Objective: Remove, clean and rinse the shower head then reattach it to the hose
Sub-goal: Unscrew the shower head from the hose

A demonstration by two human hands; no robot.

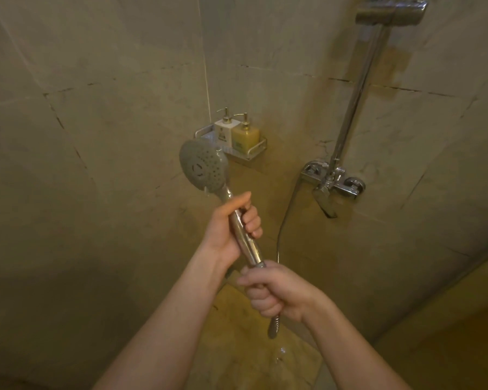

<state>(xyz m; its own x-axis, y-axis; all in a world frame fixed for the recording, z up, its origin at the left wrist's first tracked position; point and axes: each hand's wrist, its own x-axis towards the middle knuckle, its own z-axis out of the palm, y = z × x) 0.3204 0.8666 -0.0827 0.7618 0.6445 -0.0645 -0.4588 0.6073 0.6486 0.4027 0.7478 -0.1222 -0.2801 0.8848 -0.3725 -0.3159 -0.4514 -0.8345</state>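
Hands around shower head, joint hidden.

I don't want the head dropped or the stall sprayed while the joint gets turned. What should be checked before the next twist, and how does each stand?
1. Left hand grips the shower head handle: ok.
2. Right hand wraps the hose just below the connector nut: ok.
3. Joint seated: cannot tell.
4. Water off: no spray from the face, but drips below it; mixer tap position cannot tell.
5. Hose free of kinks: ok where visible.
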